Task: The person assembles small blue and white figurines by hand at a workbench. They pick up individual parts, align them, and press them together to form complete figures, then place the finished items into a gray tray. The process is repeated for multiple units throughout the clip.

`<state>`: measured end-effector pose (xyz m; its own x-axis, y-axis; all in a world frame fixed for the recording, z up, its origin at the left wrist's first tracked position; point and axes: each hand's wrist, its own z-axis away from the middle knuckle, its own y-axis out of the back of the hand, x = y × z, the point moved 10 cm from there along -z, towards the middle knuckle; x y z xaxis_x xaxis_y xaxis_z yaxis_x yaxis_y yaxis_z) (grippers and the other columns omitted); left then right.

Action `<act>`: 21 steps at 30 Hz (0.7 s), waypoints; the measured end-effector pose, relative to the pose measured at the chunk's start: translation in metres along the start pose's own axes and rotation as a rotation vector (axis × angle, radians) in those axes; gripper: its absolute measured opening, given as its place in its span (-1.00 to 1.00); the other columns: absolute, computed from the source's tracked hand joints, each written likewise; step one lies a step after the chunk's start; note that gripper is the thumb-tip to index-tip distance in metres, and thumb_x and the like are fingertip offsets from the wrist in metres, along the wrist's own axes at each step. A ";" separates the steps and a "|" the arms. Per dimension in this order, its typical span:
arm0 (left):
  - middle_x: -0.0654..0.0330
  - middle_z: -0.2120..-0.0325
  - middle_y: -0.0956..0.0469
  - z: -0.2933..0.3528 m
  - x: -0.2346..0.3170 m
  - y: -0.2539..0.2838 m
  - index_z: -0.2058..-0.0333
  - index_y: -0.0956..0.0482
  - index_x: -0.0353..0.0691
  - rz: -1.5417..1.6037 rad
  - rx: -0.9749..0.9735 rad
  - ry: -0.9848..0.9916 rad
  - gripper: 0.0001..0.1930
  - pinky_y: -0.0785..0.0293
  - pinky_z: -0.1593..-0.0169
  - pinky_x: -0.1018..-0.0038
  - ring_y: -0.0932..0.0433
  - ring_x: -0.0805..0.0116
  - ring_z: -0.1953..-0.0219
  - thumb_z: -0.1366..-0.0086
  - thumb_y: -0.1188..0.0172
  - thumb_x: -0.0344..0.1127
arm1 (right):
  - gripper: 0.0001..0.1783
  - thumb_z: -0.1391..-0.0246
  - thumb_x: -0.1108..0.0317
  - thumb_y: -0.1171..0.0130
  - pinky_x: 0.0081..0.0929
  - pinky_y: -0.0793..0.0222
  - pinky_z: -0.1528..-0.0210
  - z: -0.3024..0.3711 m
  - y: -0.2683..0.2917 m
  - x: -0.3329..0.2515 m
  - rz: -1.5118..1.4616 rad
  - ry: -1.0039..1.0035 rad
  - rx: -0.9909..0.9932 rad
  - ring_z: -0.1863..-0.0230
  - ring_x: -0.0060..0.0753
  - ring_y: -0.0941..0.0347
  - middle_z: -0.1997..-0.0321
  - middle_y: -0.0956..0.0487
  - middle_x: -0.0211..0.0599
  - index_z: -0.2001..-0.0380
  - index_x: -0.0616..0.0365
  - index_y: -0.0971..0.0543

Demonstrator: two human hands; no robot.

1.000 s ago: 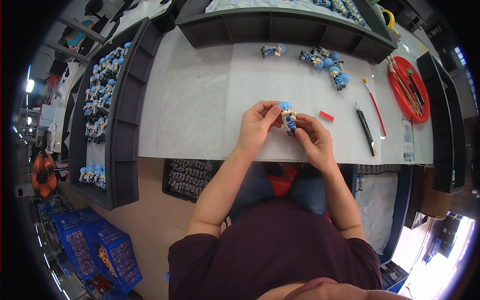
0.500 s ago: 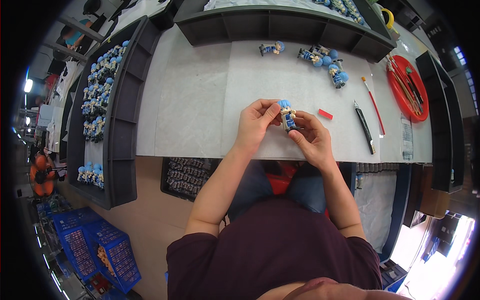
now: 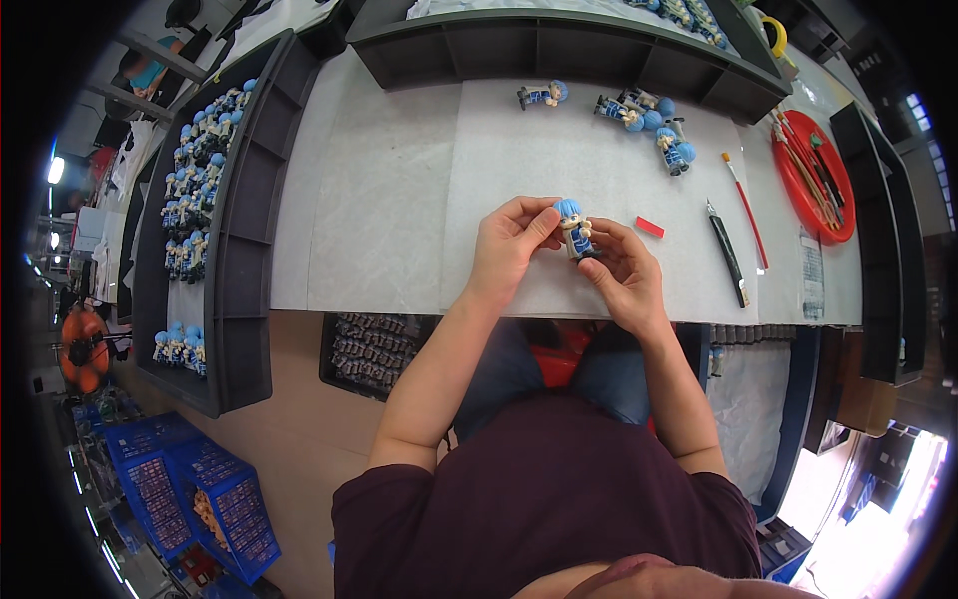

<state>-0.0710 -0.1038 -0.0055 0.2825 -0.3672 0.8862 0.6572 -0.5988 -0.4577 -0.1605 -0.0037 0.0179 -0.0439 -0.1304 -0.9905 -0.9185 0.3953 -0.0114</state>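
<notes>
- Worktable (image 3: pixel 379 185): pale and broad, it spans the space before you, its near edge close to your lap
- Dark grey crates: one, the left crate (image 3: pixel 242 309), stands at the table's left side with rows of blue-haired figurines (image 3: pixel 205 175) inside; the far crate (image 3: pixel 589 55) lies across the far edge and holds more
- Blue baskets (image 3: pixel 235 519): two, on the floor at your lower left
- Red dish (image 3: pixel 844 230): oval, at the table's right side, with several slender tools resting in it
- Your left hand (image 3: pixel 512 250): thumb and fingers pinched narrowly at the figurine's head and upper side
- Your right hand (image 3: pixel 631 280): fingers curled, thumb against the figurine's base
- Red-handled brush (image 3: pixel 748 212) and black-handled pointed tool (image 3: pixel 726 255): side by side, apart, to the right of your right hand
- Loose figurines (image 3: pixel 676 153): a cluster lying near the far crate, one more apart to its left
- Held figurine (image 3: pixel 576 237): blue-haired, head away from you, held between both your hands above the table near its front edge
- Red block (image 3: pixel 650 228): small, just beyond your right hand
</notes>
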 end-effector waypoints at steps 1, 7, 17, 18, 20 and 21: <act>0.20 0.35 -0.56 0.000 0.001 -0.001 0.20 -0.50 -0.34 0.002 -0.007 -0.006 -0.81 -0.43 0.26 0.60 -0.50 0.53 0.36 -0.25 -0.09 -0.38 | -0.52 0.00 0.57 -0.14 -0.49 -0.37 -0.01 0.000 0.000 0.001 -0.002 -0.003 -0.001 0.05 -0.41 -0.42 0.09 -0.47 -0.12 -0.03 0.24 -0.33; 0.19 0.36 -0.55 0.002 0.004 -0.003 0.18 -0.50 -0.36 0.019 -0.003 -0.016 -0.78 -0.43 0.29 0.61 -0.49 0.52 0.39 -0.24 -0.10 -0.38 | -0.51 0.01 0.61 -0.13 -0.51 -0.38 0.01 0.000 0.001 0.002 -0.020 -0.012 0.012 0.08 -0.45 -0.43 0.11 -0.46 -0.17 -0.04 0.24 -0.32; 0.19 0.36 -0.56 0.001 0.003 -0.002 0.15 -0.50 -0.37 0.017 -0.004 -0.006 -0.76 -0.44 0.30 0.62 -0.49 0.52 0.41 -0.24 -0.08 -0.38 | -0.47 0.03 0.64 -0.13 -0.55 -0.39 0.05 0.000 0.001 0.001 -0.046 -0.016 0.016 0.12 -0.48 -0.43 0.12 -0.41 -0.22 -0.06 0.25 -0.29; 0.19 0.36 -0.56 0.001 0.002 -0.002 0.14 -0.50 -0.37 0.013 -0.001 -0.001 -0.76 -0.44 0.30 0.62 -0.49 0.52 0.41 -0.25 -0.08 -0.38 | -0.47 0.03 0.64 -0.13 -0.56 -0.39 0.05 0.000 0.002 0.001 -0.048 -0.013 0.017 0.12 -0.48 -0.43 0.12 -0.40 -0.23 -0.05 0.25 -0.29; 0.20 0.35 -0.56 0.002 0.002 -0.003 0.14 -0.50 -0.37 0.007 0.006 0.008 -0.76 -0.45 0.29 0.62 -0.50 0.52 0.40 -0.25 -0.07 -0.38 | -0.47 0.04 0.65 -0.13 -0.56 -0.39 0.05 0.000 0.002 0.001 -0.054 -0.007 0.019 0.12 -0.48 -0.43 0.12 -0.38 -0.25 -0.05 0.25 -0.29; 0.20 0.35 -0.56 0.002 0.002 -0.003 0.13 -0.50 -0.37 0.017 0.005 0.015 -0.75 -0.45 0.29 0.61 -0.49 0.52 0.40 -0.25 -0.08 -0.37 | -0.47 0.04 0.65 -0.13 -0.56 -0.40 0.05 0.000 0.002 0.001 -0.060 -0.006 0.023 0.12 -0.48 -0.43 0.12 -0.38 -0.25 -0.05 0.26 -0.29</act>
<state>-0.0709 -0.1014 -0.0024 0.2836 -0.3880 0.8769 0.6557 -0.5889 -0.4726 -0.1628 -0.0029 0.0169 0.0135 -0.1493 -0.9887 -0.9099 0.4081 -0.0740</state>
